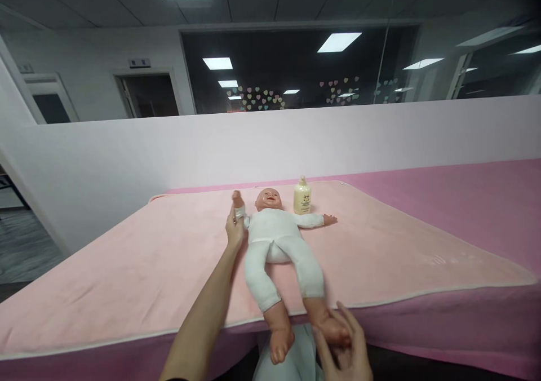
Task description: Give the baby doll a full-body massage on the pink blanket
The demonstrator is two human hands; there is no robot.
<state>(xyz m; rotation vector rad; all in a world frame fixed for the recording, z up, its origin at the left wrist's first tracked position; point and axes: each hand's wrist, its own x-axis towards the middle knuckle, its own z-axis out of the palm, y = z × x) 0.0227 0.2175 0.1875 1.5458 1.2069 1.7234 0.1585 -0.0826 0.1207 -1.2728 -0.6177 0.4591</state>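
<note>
A baby doll (274,229) in a white cloth suit lies on its back, head toward the wall and bare feet at the near edge of the pink towel. My left hand (235,230) is closed around the doll's raised forearm (239,207) on the left side, just below its small hand. Lower right, my right hand (353,350) curls around the doll's foot (333,331), with thumb and fingers on either side of it. The doll's other foot (281,342) hangs free past the edge, and its other arm (310,221) stretches out to the right.
Beside the doll's head stands a pale yellow pump bottle (302,198). A peach-pink towel (169,268) covers much of the pink table (477,195). Behind rises a low white wall (262,144), with a dark window (287,60) above it.
</note>
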